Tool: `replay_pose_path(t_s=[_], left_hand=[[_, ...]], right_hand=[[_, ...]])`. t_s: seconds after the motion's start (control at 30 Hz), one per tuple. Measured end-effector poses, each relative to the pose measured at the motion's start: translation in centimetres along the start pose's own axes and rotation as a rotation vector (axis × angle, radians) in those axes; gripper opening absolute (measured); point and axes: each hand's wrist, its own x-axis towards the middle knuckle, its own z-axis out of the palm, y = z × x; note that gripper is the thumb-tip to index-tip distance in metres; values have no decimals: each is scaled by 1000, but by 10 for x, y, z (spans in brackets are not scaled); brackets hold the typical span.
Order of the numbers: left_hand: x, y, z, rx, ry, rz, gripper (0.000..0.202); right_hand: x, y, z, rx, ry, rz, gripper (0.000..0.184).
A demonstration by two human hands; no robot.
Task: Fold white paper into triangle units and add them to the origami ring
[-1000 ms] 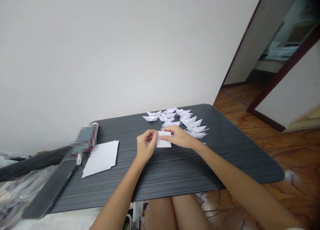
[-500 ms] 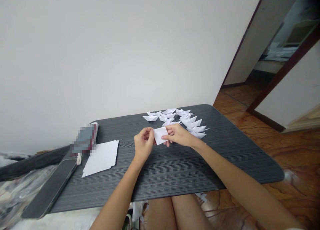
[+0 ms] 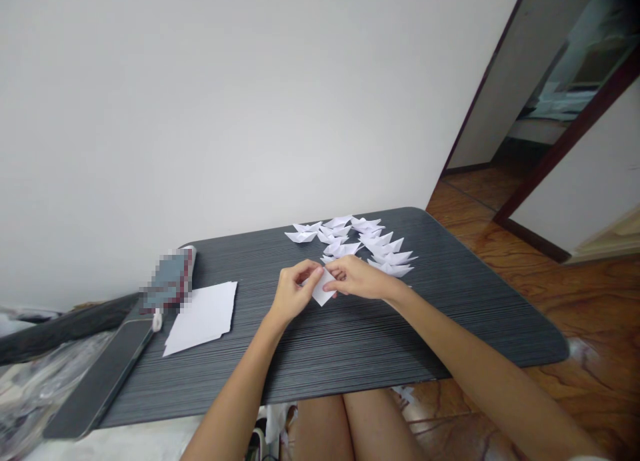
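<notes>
A small folded piece of white paper [image 3: 323, 293] is held over the middle of the dark table, with one corner pointing down toward me. My left hand [image 3: 294, 289] pinches its left side between thumb and fingers. On the right side, my right hand [image 3: 356, 278] grips the same paper, the thumb lying across its front. Just beyond my hands stand several folded white paper boats [image 3: 342, 249], bunched together toward the back right of the table. My right hand partly covers the nearest of them.
A stack of white paper sheets [image 3: 204, 317] lies on the left of the dark striped table [image 3: 360, 354]. Behind it is a pixelated flat object [image 3: 169, 279], beside a dark grey panel [image 3: 107, 374] at the table's left edge. A white wall [image 3: 240, 114] borders the back.
The folded paper has turned so that a corner points down, and it has come slightly nearer to me. Both hands have drawn closer together and lower, uncovering more of the boats behind.
</notes>
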Motion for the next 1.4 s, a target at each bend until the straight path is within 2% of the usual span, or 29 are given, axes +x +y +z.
replay_pose_path(t_s=[0.1,0.27,0.37,0.47,0.7,0.93,1.03,1.13,1.23,1.4], left_hand=[[0,1,0,7,-6,-3,24],[-3,-6,3,13,107,-20,24],[-3,-8,3,52,187,-23,24],[-1,-8,2,77,210,-35,22],[-1,-9,4,-105,265,-142,22],[1,-10,3,-123,340,-134,25],[2,-7,1,-197,312,-104,30],[2,-5,1,-254,202,-42,31],[2,-6,3,-267,141,-4,29],[2,-11,3,-355,132,5,25]], right_hand=[[0,-1,1,-11,-1,-3,17],[3,5,1,71,5,-4,11],[6,12,-1,132,81,-6,14],[8,16,-4,171,172,-25,19],[9,13,-2,237,215,-34,22],[10,9,0,269,255,-28,19],[10,8,-6,284,347,-13,18],[11,8,-11,316,429,7,20],[11,7,-12,347,457,17,22],[10,4,-10,355,465,12,25]])
